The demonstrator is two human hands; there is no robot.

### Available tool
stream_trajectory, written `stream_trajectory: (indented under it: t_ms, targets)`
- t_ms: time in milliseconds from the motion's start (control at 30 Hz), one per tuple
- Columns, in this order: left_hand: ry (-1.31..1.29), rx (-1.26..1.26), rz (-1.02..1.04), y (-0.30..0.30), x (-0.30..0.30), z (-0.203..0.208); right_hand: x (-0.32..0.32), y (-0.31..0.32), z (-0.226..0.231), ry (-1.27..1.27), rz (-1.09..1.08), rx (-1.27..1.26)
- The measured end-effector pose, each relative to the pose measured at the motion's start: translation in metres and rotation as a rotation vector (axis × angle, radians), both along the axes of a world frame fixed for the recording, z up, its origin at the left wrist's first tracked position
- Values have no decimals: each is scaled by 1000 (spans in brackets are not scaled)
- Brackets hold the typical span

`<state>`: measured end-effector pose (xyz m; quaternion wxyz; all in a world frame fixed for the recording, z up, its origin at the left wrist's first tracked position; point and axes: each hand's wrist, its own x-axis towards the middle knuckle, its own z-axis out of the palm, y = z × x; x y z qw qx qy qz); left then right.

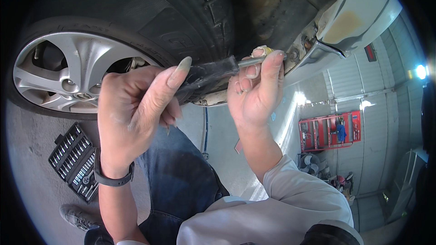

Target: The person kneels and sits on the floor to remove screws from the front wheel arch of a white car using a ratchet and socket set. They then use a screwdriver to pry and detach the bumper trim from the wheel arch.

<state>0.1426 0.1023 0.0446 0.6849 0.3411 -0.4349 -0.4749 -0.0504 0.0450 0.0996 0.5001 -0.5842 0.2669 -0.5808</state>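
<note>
The left hand [131, 106] is closed around a black handle [213, 71], thumb stretched upward; the right hand [259, 90], raised, pinches its metal shaft [250, 61].

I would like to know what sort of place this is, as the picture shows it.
It is most likely a car repair garage. A car wheel is close by, an open case of sockets lies on the floor, and a red tool rack is farther back.
</note>
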Motion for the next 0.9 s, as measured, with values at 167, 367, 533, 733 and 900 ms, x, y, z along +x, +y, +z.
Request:
stream_trajectory:
  t_ms: [167, 367, 533, 733, 900]
  targets:
    - [17, 50, -32, -2, -4, -8, -5, -5, -5, 19, -18, 47]
    - [-376, -216, 258, 0, -7, -41, -13, 6, -30, 557, 66, -375]
    - [-350, -252, 335, 17, -11, -52, 5, 41, -59, 705, 291, -17]
    - [-65, -69, 336, 29, 28, -113, 57, 45, -88, 728, 550, 461]
    - [148, 188, 589, 47, 65, -167, 99, 45, -144, 800, 671, 589]
